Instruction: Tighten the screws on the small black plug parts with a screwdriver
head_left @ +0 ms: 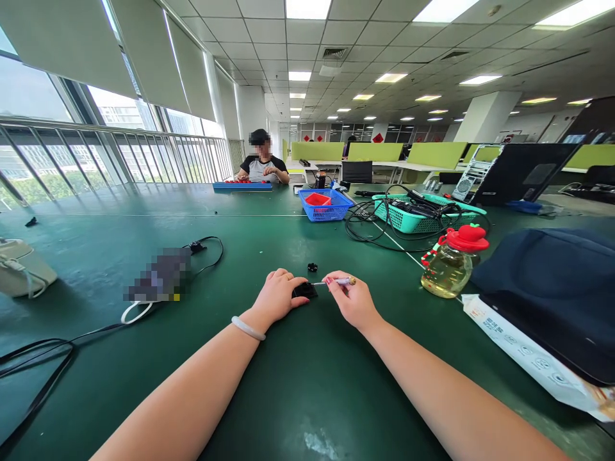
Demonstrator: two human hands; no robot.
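On the green table, my left hand (278,296) holds a small flat black part (305,292) between thumb and fingers. A thin screwdriver (343,281) with a pale handle is pinched in my right hand (352,301), its shaft pointing left and its tip at the black part. The tip's exact contact is too small to tell. Just beyond both hands lies a small black piece (312,267), touched by neither.
Ahead stand a blue basket (327,211) and a green basket (408,221) with tangled black cables. At right are a red-lidded bottle (446,269), a dark bag (552,288) and a white packet (519,352). A person (262,163) sits across the table.
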